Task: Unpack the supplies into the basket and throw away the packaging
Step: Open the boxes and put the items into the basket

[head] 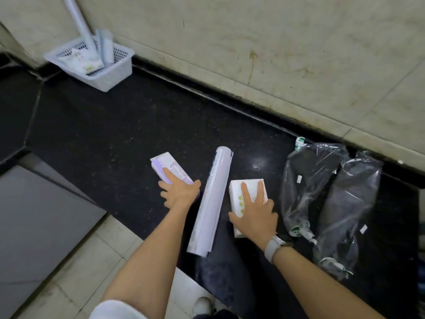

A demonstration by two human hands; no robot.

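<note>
On the black stone ledge my left hand (179,191) grips the near end of a white and purple pack (169,165). My right hand (255,215), a pale watch on its wrist, is closed over a white tissue pack with green print (249,187). Between the two lies a long pale lilac roll (212,199), untouched, its near end hanging over the ledge edge. The white mesh basket (110,75) stands at the far left by the wall, with a tissue pack, a roll and a long pale handle inside.
Crumpled clear plastic packaging (322,199) lies on the ledge right of my right hand. A tiled wall (276,54) rises behind the ledge. A grey cabinet (34,215) and pale floor tiles sit at the lower left. My knee and shoe show below.
</note>
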